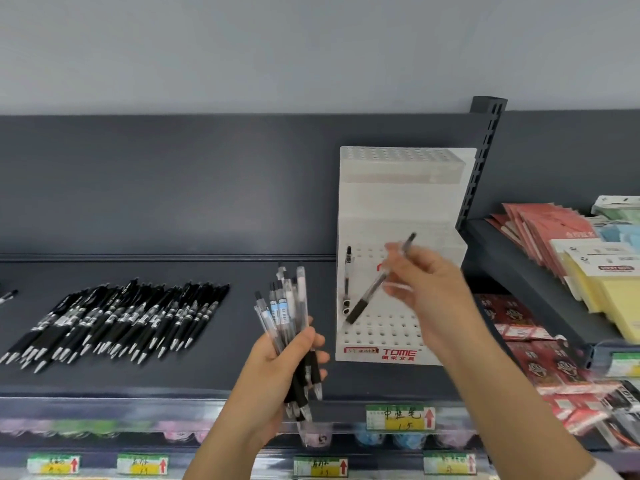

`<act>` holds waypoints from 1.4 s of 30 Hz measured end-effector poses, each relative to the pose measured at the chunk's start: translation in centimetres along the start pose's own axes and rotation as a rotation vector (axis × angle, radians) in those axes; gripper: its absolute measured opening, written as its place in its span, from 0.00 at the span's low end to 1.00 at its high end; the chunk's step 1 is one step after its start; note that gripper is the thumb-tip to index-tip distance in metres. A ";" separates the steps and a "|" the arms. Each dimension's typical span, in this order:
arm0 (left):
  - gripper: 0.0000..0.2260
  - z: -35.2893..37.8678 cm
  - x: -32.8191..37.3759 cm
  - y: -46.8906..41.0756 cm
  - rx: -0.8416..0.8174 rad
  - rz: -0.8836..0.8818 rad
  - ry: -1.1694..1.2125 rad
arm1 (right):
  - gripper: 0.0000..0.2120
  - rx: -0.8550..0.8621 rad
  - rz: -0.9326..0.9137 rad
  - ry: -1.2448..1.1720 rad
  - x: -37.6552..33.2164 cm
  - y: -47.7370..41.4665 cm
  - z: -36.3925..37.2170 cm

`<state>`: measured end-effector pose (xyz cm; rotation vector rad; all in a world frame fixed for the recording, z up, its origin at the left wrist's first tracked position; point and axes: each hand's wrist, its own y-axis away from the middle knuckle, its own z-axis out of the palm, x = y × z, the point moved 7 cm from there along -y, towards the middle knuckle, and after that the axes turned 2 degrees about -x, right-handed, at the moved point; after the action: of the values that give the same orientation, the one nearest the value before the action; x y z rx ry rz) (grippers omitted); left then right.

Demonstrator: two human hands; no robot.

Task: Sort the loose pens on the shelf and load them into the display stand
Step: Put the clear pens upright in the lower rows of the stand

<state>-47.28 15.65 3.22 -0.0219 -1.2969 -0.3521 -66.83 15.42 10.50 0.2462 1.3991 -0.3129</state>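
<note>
While my right hand [426, 289] pinches one pen [375, 284] in front of the display stand [401, 202] at the right end of the shelf [225, 375], that pen slants, its black grip and tip down-left over the stand's front holes and its other end up-right. My left hand [277, 368] grips a bundle of pens [287, 317], upright, above the shelf's front edge.

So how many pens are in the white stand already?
1: a pen upright at the left side of the stand. The right hand holds another pen in front and may hide more.
</note>
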 end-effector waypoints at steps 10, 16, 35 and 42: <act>0.09 -1.4 0.3 -0.5 0.043 0.041 0.005 | 0.12 0.018 -0.457 0.574 -3.0 -2.6 0.9; 0.10 -1.7 0.4 -0.8 0.037 0.049 0.016 | 0.06 -0.060 -0.395 0.635 -0.2 -3.6 2.0; 0.11 0.5 0.1 -0.7 -0.061 0.023 -0.018 | 0.10 0.151 -0.375 0.881 0.4 -2.9 0.8; 0.06 1.8 0.2 -0.7 -0.156 0.025 -0.125 | 0.04 -0.314 -0.087 0.558 2.4 -0.6 4.8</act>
<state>-49.15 15.37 3.77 -0.1941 -1.3892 -0.4354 -62.32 12.99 8.88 0.0075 1.9885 -0.0901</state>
